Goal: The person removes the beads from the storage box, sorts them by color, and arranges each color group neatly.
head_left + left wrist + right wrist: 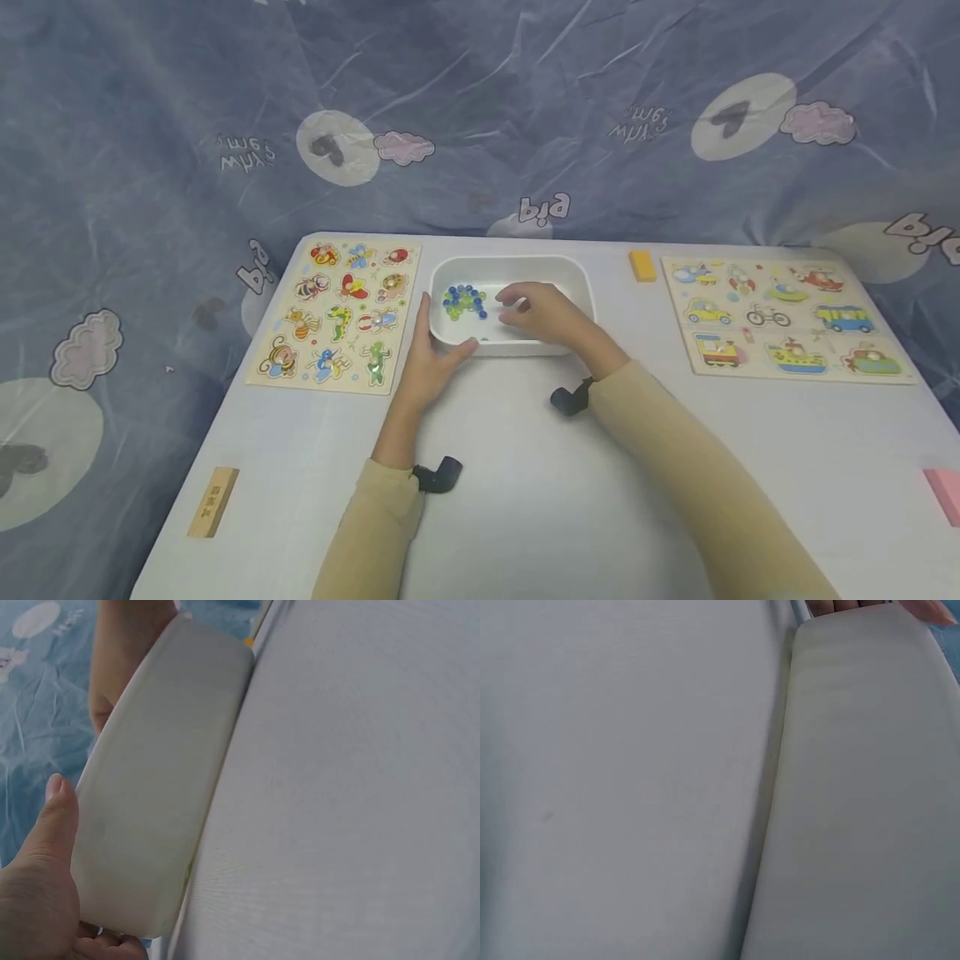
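Observation:
A white plastic basin [517, 349] stands at the back middle of the table. Blue and yellow-green glass marbles [465, 302] lie bunched in its left half. My left hand [427, 367] grips the basin's near left corner, thumb along the near side and fingers along the left end; the left wrist view shows the thumb against the outer wall [150, 787]. Inside the basin, right of the marbles, my right hand [543, 315] hovers with thumb and forefinger bent and apart, nothing visible between them. The right wrist view mostly shows the basin's outer wall [862, 787], with left-hand fingers at its top.
Left of the basin lies a wooden insect puzzle board [348, 317]; a vehicle puzzle board [780, 317] lies at the right. An orange block [642, 266] sits near the back edge, a wooden block [213, 502] at front left, a pink block [947, 493] at the right edge.

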Tool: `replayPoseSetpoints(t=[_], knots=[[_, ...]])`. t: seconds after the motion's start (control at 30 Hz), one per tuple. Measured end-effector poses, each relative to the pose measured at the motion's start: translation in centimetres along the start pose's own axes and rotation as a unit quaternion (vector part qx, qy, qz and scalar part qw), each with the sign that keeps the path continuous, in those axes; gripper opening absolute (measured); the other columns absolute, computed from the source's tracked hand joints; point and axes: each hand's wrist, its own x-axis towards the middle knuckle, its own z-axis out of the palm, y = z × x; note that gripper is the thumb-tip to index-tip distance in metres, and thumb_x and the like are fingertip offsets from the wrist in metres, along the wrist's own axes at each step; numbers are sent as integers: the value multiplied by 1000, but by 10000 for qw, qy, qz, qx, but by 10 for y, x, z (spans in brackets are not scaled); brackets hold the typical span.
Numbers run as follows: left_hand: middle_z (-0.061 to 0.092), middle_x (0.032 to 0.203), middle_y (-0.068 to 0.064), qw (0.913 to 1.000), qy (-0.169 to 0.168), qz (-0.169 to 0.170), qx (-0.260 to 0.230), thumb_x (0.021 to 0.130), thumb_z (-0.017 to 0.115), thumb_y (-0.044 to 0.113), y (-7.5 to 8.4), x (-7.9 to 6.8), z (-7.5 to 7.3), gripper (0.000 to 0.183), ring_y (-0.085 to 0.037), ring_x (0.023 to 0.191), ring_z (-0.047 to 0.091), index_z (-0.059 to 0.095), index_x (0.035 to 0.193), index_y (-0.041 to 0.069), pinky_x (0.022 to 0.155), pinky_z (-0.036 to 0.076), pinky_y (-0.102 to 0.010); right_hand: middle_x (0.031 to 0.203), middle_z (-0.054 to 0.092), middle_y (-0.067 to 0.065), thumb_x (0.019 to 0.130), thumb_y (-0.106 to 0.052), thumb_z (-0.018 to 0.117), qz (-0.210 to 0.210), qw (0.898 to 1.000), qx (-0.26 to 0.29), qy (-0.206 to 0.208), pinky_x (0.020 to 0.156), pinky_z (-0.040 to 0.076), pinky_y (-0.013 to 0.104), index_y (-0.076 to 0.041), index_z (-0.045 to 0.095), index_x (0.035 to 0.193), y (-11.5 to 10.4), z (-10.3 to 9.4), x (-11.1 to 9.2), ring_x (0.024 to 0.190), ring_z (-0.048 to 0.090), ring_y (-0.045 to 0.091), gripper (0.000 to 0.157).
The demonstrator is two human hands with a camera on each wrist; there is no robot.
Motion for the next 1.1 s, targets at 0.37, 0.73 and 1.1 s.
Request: replayPoseSetpoints(t=[0.37,0.73,1.1], knots=[[3,161,-9,9948,-326,417,-866,84,72,19,15,-4,-3,104,-30,148,7,-6,153,13,123,11,-44,109,69,1,82,-25,72,258,9996,-117,-68,94,51,36,-16,69,109,-11,13,23,99,62,19,28],[4,161,3,9932,-213,448,-1055,84,69,10,2,0,-1,101,-20,149,6,-4,153,16,124,10,-35,102,70,1,82,-23,73,314,9993,-180,-69,92,51,37,-12,71,101,-9,20,34,97,62,20,23],[3,161,-7,9912,-312,452,-1202,83,70,7,15,-4,-7,101,-28,149,6,-2,152,7,123,11,-42,105,69,5,84,-22,71,310,9985,-426,-133,99,49,38,-10,71,101,-11,23,41,104,61,22,21]])
